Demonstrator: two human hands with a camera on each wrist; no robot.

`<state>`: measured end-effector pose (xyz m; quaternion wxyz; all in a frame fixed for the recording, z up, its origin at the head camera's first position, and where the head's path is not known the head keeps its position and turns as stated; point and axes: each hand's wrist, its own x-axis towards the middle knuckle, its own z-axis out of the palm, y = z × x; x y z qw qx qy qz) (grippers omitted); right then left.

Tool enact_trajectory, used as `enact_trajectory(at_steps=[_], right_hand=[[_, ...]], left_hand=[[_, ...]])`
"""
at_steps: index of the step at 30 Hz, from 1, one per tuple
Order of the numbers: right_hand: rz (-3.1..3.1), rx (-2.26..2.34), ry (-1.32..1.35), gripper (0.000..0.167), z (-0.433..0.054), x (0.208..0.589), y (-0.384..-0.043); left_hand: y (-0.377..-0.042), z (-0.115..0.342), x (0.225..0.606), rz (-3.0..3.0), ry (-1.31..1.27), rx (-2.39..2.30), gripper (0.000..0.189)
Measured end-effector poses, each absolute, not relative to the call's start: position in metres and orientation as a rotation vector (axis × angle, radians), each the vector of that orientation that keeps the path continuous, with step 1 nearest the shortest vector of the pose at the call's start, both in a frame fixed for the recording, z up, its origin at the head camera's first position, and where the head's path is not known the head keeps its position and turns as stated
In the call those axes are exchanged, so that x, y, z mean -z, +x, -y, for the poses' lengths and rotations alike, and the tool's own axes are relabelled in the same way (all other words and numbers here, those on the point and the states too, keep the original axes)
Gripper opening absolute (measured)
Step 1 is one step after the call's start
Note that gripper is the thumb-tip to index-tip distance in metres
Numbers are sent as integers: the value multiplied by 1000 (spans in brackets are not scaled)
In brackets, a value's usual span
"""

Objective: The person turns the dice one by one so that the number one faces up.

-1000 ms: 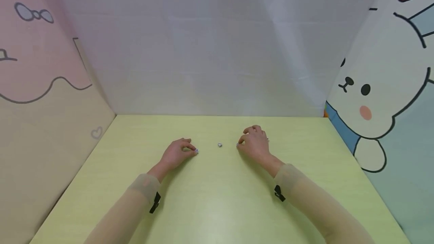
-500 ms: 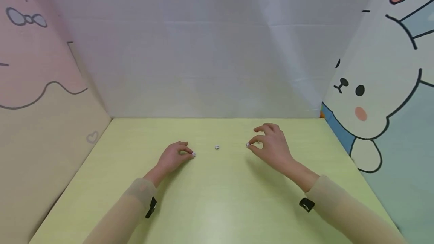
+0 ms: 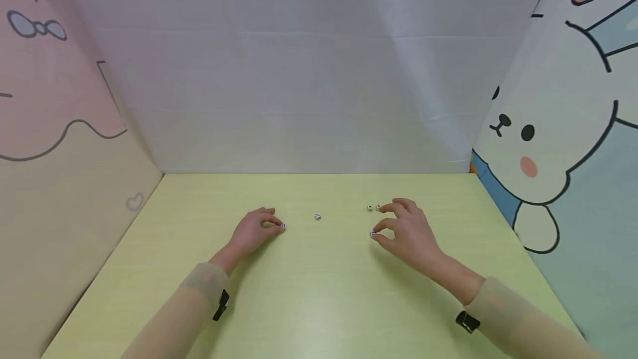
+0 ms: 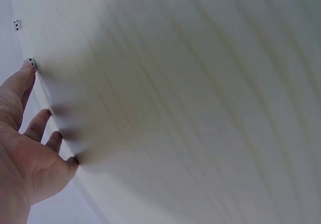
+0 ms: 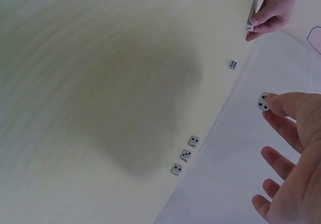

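Observation:
My left hand (image 3: 254,232) stays low at the tabletop, pinching a white die (image 4: 30,64) with dark pips between thumb and fingertip. Over on the right, my right hand (image 3: 411,237) pinches another white die (image 5: 263,102) by its thumb and index finger, the other fingers spread loosely. Between the hands a single die (image 3: 317,216) lies on the table. Just beyond the right fingers is a short row of three dice; the right wrist view shows its near die (image 5: 194,141), middle die (image 5: 185,155) and end die (image 5: 176,169). In the head view the fingers hide part of that row.
The pale yellow table (image 3: 309,292) ends at a white back curtain (image 3: 299,98). A pink and cream panel (image 3: 75,193) stands along the left side, and a panel with a cartoon rabbit (image 3: 548,154) along the right.
My right hand, with its die, has moved right and then back toward me, uncovering dice of the row. My left hand keeps its grip and place; the head view has shifted slightly.

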<state>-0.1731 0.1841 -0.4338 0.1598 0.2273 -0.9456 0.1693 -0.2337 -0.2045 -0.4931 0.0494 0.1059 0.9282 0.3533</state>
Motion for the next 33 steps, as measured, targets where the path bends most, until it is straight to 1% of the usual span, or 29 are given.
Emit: enact_trajectory(at_steps=[8, 13, 33], right_hand=[[2781, -439, 655, 9, -180, 458, -169], [2790, -404, 657, 9, -178, 465, -170], [2838, -386, 662, 8, -175, 476, -169]], left_hand=[[-232, 205, 496, -2807, 307, -1075, 17], [-233, 204, 496, -2825, 326, -1086, 15], [-234, 204, 492, -2818, 316, -1069, 15]])
